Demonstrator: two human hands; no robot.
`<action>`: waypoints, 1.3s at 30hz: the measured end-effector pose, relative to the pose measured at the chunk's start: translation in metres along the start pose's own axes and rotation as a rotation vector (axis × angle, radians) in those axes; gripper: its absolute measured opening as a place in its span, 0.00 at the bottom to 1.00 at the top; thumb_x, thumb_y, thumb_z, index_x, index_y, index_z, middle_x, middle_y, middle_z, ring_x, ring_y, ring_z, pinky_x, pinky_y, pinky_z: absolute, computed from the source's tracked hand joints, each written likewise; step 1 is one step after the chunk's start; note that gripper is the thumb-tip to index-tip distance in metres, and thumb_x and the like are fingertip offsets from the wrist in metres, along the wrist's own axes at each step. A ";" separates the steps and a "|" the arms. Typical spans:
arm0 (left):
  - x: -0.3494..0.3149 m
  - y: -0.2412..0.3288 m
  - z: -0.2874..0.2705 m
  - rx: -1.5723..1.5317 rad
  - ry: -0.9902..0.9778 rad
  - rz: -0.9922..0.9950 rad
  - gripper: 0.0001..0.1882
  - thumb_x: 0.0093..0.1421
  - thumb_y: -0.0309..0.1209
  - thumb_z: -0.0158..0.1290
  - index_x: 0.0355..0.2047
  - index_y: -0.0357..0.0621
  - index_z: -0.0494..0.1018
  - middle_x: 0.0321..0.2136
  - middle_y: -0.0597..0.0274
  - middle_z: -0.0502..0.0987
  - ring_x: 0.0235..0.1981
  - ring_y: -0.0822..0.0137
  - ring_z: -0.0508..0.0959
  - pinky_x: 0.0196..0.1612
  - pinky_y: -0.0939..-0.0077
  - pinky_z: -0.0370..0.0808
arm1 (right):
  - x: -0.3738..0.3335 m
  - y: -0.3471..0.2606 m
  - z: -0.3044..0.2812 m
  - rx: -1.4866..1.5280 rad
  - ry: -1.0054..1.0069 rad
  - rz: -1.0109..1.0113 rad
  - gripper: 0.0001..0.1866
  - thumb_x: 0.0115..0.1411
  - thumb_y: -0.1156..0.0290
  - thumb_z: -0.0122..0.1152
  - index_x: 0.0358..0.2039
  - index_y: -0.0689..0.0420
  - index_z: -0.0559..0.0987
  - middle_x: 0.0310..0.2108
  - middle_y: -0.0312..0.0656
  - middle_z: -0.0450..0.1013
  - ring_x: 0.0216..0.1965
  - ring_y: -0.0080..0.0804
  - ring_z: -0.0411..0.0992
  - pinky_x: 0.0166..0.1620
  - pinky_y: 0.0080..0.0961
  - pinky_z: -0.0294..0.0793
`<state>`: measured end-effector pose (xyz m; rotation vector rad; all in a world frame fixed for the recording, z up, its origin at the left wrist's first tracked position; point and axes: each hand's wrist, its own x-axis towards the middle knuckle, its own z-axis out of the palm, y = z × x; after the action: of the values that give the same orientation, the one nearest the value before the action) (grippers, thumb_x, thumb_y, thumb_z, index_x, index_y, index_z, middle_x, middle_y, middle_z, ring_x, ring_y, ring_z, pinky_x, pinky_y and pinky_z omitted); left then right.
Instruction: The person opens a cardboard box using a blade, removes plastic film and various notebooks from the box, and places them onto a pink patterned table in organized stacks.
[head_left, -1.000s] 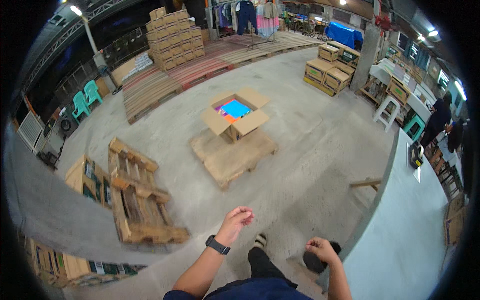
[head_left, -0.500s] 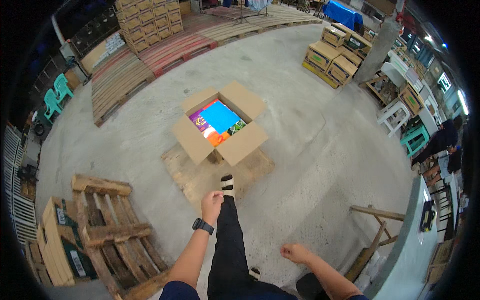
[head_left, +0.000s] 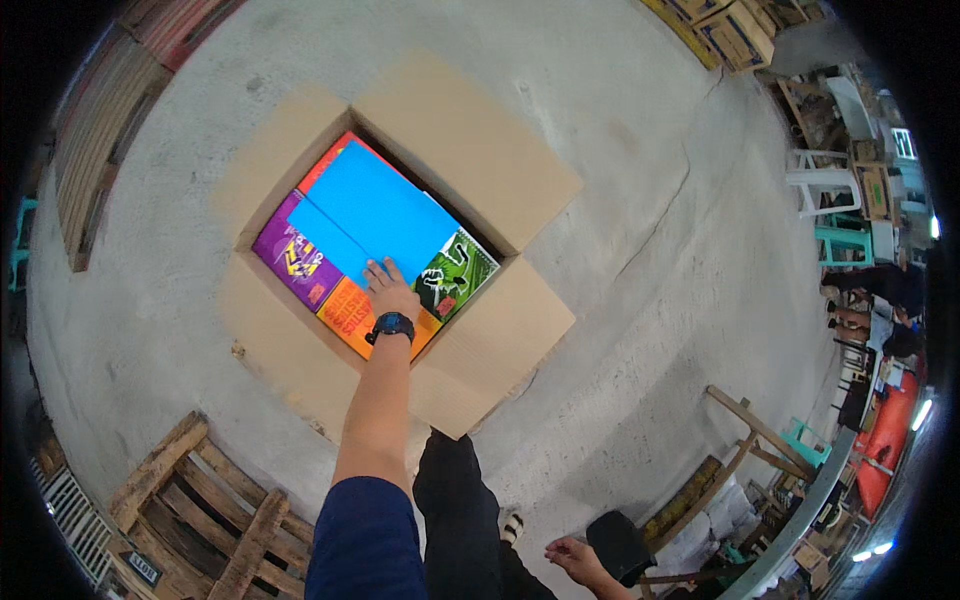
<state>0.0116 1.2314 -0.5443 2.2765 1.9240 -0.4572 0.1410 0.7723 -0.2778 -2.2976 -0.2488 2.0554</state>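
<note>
An open cardboard box [head_left: 505, 340] holds several colourful notebooks, with a flat bright blue sheet [head_left: 375, 215] lying across the top. Around the sheet show a purple notebook [head_left: 298, 265], an orange one [head_left: 350, 312] and a green one [head_left: 462, 272] with a spiral edge. My left hand [head_left: 392, 290], a dark watch on its wrist, reaches into the box. Its fingers are spread flat at the sheet's near edge, beside the orange cover. Down at the lower right hangs my right hand [head_left: 572, 556], away from the box, holding nothing, its fingers loosely bent.
A wooden pallet [head_left: 215, 515] leans at the lower left. Other pallets [head_left: 110, 130] lie at the upper left. At the lower right are a wooden stand [head_left: 735, 465] and a dark seat [head_left: 618, 545]. Stacked cartons [head_left: 735, 35] stand at the upper right; people sit along the right side.
I have stepped up to the box and lean over it, so it looks larger. My left hand has gone from hanging in front of me to resting on the blue sheet.
</note>
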 end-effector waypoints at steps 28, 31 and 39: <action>-0.851 0.248 -0.269 -0.826 -0.109 1.634 0.17 0.42 0.20 0.49 0.36 0.40 0.70 0.31 0.54 0.72 0.34 0.53 0.70 0.36 0.63 0.68 | -0.265 0.401 -0.099 0.711 1.022 -0.583 0.15 0.53 0.64 0.53 0.36 0.63 0.73 0.28 0.50 0.73 0.31 0.39 0.71 0.37 0.32 0.69; -0.929 0.239 -0.264 -0.669 -0.212 1.916 0.17 0.41 0.19 0.49 0.36 0.40 0.70 0.31 0.55 0.72 0.34 0.55 0.70 0.37 0.64 0.68 | -0.290 0.503 -0.058 1.041 1.151 -0.539 0.13 0.53 0.67 0.53 0.33 0.63 0.73 0.25 0.50 0.73 0.26 0.36 0.72 0.32 0.31 0.69; -1.034 0.191 -0.202 -0.419 -0.365 2.269 0.13 0.41 0.21 0.49 0.31 0.42 0.73 0.27 0.58 0.73 0.30 0.56 0.71 0.35 0.66 0.69 | -0.366 0.678 0.077 1.619 1.524 -0.209 0.10 0.55 0.68 0.52 0.27 0.63 0.73 0.23 0.42 0.72 0.27 0.31 0.71 0.31 0.32 0.69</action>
<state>0.0803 0.2829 -0.0528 2.1286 -1.0436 -0.0158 0.0851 0.0430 -0.0244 -1.6470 0.8114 -0.2635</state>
